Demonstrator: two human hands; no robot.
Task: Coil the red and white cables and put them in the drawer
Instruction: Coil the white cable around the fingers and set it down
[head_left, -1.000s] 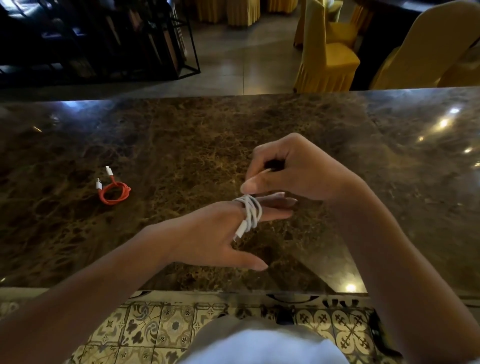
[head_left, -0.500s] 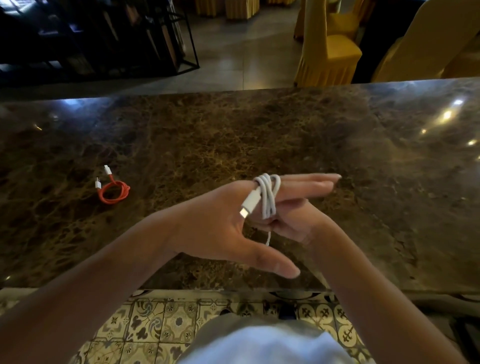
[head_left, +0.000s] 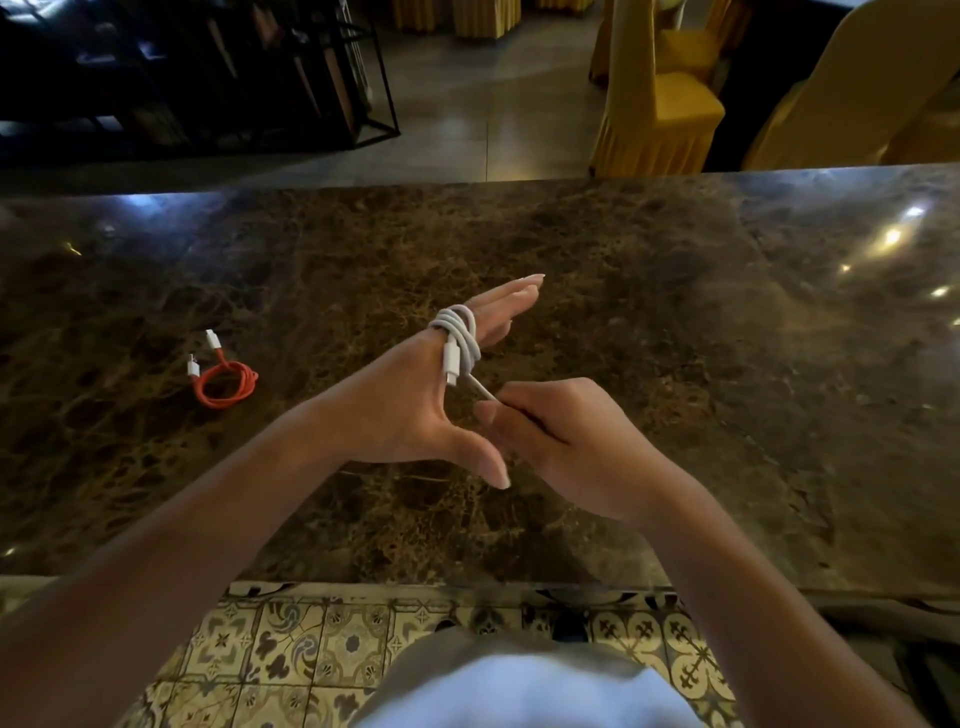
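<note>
**White cable nearly wound; red one waits coiled**

Left hand (head_left: 410, 410) held flat above the desk (head_left: 649, 322), its fingers (head_left: 511, 299) straight and together, thumb spread; white cable (head_left: 457, 332) looped several turns around those fingers, one plug hanging at the palm side; right hand (head_left: 566, 447) curled, pinching the short free tail just below the loops; tail looks taut.

Step in hand, by my reading: last turns of coiling the white cable. Next move likely calls for tucking or wrapping the tail round the bundle, then sliding the coil off the fingers without letting it spring loose; slack here would undo the turns.

Red cable (head_left: 224, 383) lies on the desk well to the left, already in a small coil, both white plugs sticking out; neither cable in a drawer yet; no drawer in view.

Desk is dark polished marble, brown-veined, catching ceiling lights; patterned floor tiles (head_left: 311, 649) below its near edge; yellow-covered chairs (head_left: 660, 104) and a black metal rack (head_left: 208, 78) beyond; room dim.
</note>
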